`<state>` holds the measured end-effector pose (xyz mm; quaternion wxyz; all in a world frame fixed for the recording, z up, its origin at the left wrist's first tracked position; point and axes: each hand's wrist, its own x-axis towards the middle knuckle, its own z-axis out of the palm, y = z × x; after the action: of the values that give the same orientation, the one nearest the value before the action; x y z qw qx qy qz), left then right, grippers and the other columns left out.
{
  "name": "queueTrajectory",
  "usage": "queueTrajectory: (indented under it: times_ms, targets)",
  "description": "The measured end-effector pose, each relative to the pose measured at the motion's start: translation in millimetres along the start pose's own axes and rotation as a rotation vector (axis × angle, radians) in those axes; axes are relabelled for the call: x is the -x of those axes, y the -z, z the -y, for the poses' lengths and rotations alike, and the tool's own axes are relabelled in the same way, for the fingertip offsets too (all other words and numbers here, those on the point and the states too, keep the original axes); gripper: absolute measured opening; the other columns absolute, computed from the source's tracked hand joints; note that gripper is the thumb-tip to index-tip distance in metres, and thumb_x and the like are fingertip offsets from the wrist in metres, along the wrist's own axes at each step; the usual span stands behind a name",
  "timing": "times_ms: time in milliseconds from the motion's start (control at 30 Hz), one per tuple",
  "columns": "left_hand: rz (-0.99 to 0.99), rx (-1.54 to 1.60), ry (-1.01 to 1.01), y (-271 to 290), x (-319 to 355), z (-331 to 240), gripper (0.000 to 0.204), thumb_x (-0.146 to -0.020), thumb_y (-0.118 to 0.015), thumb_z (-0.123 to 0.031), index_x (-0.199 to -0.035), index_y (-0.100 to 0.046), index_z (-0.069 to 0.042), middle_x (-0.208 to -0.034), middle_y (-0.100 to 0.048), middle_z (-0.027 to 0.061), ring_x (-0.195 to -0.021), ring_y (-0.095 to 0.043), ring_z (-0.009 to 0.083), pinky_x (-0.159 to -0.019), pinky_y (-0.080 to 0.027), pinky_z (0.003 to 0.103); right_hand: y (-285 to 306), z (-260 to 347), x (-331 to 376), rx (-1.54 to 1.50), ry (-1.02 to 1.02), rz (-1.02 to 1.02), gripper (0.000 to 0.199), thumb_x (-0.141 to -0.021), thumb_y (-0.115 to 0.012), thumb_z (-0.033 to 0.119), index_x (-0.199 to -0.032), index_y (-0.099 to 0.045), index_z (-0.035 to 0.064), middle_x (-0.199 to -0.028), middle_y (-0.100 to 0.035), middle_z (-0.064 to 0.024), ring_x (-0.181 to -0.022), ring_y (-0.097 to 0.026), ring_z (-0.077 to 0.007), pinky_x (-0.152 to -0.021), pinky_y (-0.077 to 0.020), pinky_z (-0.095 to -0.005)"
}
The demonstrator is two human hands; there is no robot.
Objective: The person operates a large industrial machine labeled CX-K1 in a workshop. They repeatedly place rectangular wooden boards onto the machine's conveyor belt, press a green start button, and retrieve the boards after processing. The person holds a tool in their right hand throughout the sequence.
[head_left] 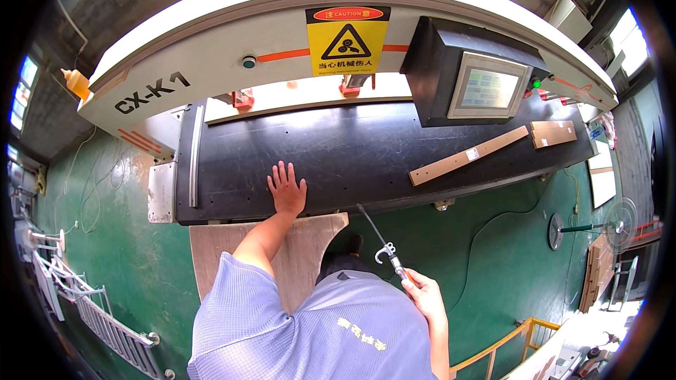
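Observation:
My left hand (287, 188) lies flat with fingers spread on the black machine table (338, 148), near its front edge. In my right hand (424, 294) is an air blow gun (391, 256) with an orange handle, a hook-shaped lever and a long thin nozzle. The nozzle points up and to the left, its tip close to the table's front edge. My fingers wrap round the handle and partly hide it. Farther right on the table lie a long brown strip (468, 155) with a white label and a shorter stack of brown boards (553, 134).
A white machine beam (274, 35) spans the table's far side, carrying a control screen (489, 86) and a yellow warning sign (348, 41). A pale wooden board (232, 239) stands at the front edge by my left arm. A pedestal fan (620, 225) stands at right, a yellow railing (493, 353) lower right.

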<state>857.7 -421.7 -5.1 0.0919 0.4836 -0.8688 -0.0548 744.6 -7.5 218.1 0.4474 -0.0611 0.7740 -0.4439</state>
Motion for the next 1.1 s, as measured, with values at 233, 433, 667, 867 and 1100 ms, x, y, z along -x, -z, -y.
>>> queueTrajectory:
  times_ms: [233,433,667,867,1100]
  targets:
    - [0.013,0.012,0.004,1.9,-0.3,-1.3,0.069,-0.098,-0.053,-0.042,-0.156,-0.034,-0.01,-0.166,-0.025,0.0151,-0.155,-0.018,0.0346,-0.124,-0.011,0.056,-0.5,1.2,0.6,0.009,-0.004,-0.003,0.036,-0.093,-0.074,0.016,-0.128,-0.071,0.009,-0.076,-0.06,0.0059,-0.064,-0.047,-0.0046,-0.059,-0.0422,-0.0228]
    - [0.013,0.01,0.002,2.0,0.1,-0.6,0.069,-0.098,-0.053,-0.042,-0.156,-0.034,-0.01,-0.166,-0.024,0.015,-0.155,-0.017,0.0345,-0.124,-0.011,0.056,-0.5,4.2,1.7,0.031,0.0,0.001,0.037,-0.093,-0.074,0.016,-0.128,-0.071,0.0081,-0.076,-0.061,0.0058,-0.065,-0.047,-0.0048,-0.059,-0.0425,-0.0233]
    - [0.047,-0.002,0.01,11.2,-0.2,-5.5,0.067,-0.1,-0.05,-0.042,-0.157,-0.033,-0.009,-0.166,-0.024,0.0149,-0.155,-0.017,0.034,-0.124,-0.012,0.055,-0.8,2.5,1.0,0.029,-0.012,-0.003,0.036,-0.093,-0.074,0.016,-0.128,-0.071,0.0081,-0.078,-0.063,0.0051,-0.066,-0.047,-0.0052,-0.061,-0.0432,-0.0232]
    - [0.021,0.001,0.003,5.0,0.6,-1.4,0.069,-0.099,-0.052,-0.043,-0.157,-0.034,-0.01,-0.167,-0.024,0.0151,-0.155,-0.017,0.0346,-0.124,-0.012,0.056,-0.9,3.5,0.8,0.044,-0.002,-0.005,0.036,-0.092,-0.075,0.017,-0.127,-0.071,0.0085,-0.077,-0.061,0.0055,-0.065,-0.047,-0.0049,-0.06,-0.0424,-0.0231]
    - [0.03,-0.014,-0.001,7.9,0.6,-3.6,0.068,-0.1,-0.05,-0.042,-0.157,-0.032,-0.01,-0.167,-0.024,0.015,-0.155,-0.017,0.0342,-0.124,-0.012,0.055,-1.3,5.3,0.5,0.048,-0.012,-0.01,0.036,-0.092,-0.075,0.017,-0.127,-0.072,0.0092,-0.074,-0.059,0.0061,-0.064,-0.046,-0.0045,-0.059,-0.0407,-0.0231]
